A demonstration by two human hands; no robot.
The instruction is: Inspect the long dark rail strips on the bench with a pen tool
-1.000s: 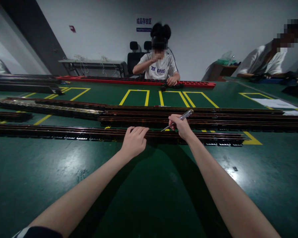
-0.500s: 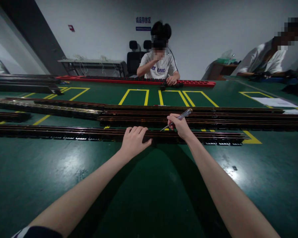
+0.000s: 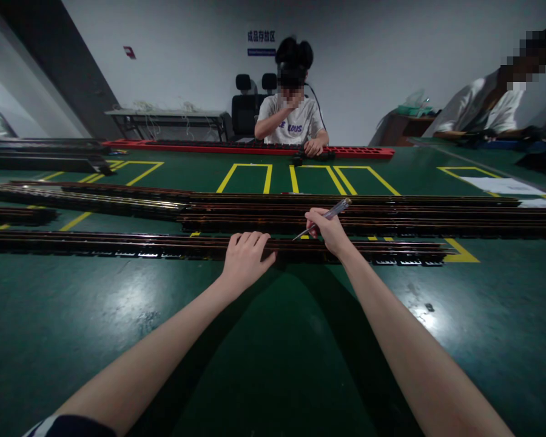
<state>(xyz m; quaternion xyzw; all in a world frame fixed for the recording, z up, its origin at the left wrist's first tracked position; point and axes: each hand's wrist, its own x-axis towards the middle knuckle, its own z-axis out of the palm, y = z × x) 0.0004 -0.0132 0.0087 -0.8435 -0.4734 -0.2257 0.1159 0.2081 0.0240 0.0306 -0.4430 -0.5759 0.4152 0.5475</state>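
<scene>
Across the green table lies a long bundle of dark glossy strips [image 3: 131, 244] with notched near edges. My left hand [image 3: 247, 258] is laid over this bundle, its fingers curled over the far edge and its thumb apart on the near side. My right hand [image 3: 327, 229] is closed around a slim screwdriver [image 3: 338, 209] with a translucent handle. The thin shaft slants down to the left, its tip at the bundle's far edge, to the right of my left hand. Whether the tip touches a strip I cannot tell.
Behind the bundle lies a wider stack of dark strips [image 3: 391, 215]. A red slotted rail [image 3: 364, 152] runs along the far side, where a person [image 3: 293, 115] sits. Yellow tape [image 3: 268, 179] marks the tabletop. Papers [image 3: 505, 186] lie at right, near another person [image 3: 482, 109].
My hands, the screwdriver and the strips keep nearly the same positions. The view has shifted very slightly, and the person opposite has moved their head and raised arm a little.
</scene>
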